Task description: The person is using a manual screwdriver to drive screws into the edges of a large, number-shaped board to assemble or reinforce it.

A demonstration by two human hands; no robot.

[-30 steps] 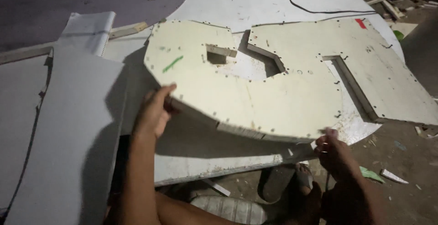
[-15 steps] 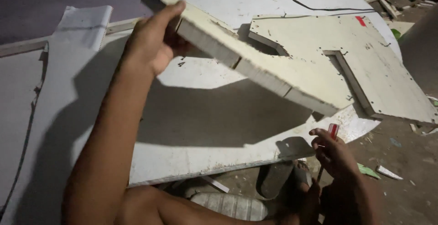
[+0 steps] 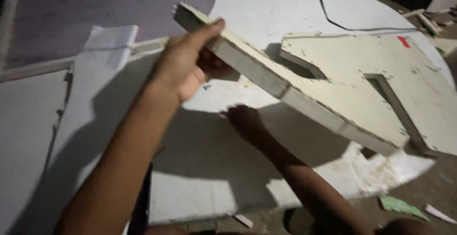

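— Dim floor all round, and a big white round sheet (image 3: 266, 11) carrying everything. Where are the hands?

— Left hand (image 3: 183, 68) is clamped on the raised end of the thick cream cut-out panel (image 3: 333, 80), thumb over its top face, tilting it up off the sheet. Right hand (image 3: 245, 120) lies flat and spread on the sheet in the panel's shadow, holding nothing.

— Advice?

— I'd keep the grip well onto the edge and the lower hand wide of the drop line.

— Beyond that?

— Grey boards (image 3: 33, 135) at the sheet's left edge, a black cable (image 3: 333, 20) at its far edge, paper scraps (image 3: 400, 205) on the floor.
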